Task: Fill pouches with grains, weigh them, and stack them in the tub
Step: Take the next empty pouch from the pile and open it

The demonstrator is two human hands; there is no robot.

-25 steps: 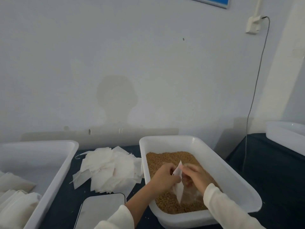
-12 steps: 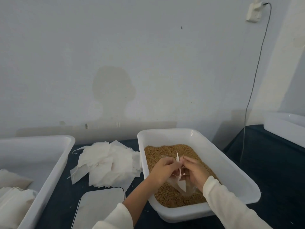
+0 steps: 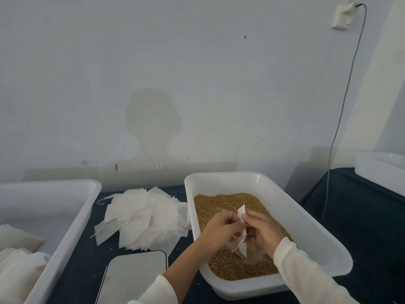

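We are looking down at a dark tabletop (image 3: 350, 216) set against a pale wall. Toward the right of it sits a white rectangular tub of grains (image 3: 306, 218), its brown grains (image 3: 221, 202) covering the floor of the tub. Both of our hands are inside this tub, just above the grains and close to its near end. Our left hand (image 3: 219, 231) has its fingers curled, pinching one side of a small white pouch (image 3: 241, 216). Our right hand (image 3: 263, 231) is curled around the other side, so the pouch sits between the two grips, touching both, with one pale corner standing up above the knuckles and another hanging below them toward the grains. A thin string dangles from the pouch under our left hand. We cannot tell whether any grains are inside the pouch. Just left of the tub, touching its side, lies a loose heap of empty pouches (image 3: 142, 218) on the tabletop. In front of that heap, at the near edge, rests a flat scale (image 3: 133, 277) with a pale top and dark rim. At the left edge stands a second white tub (image 3: 72, 222), holding several filled pouches (image 3: 17, 264) in its near end. Part of another white tub (image 3: 381, 170) shows at the far right edge.
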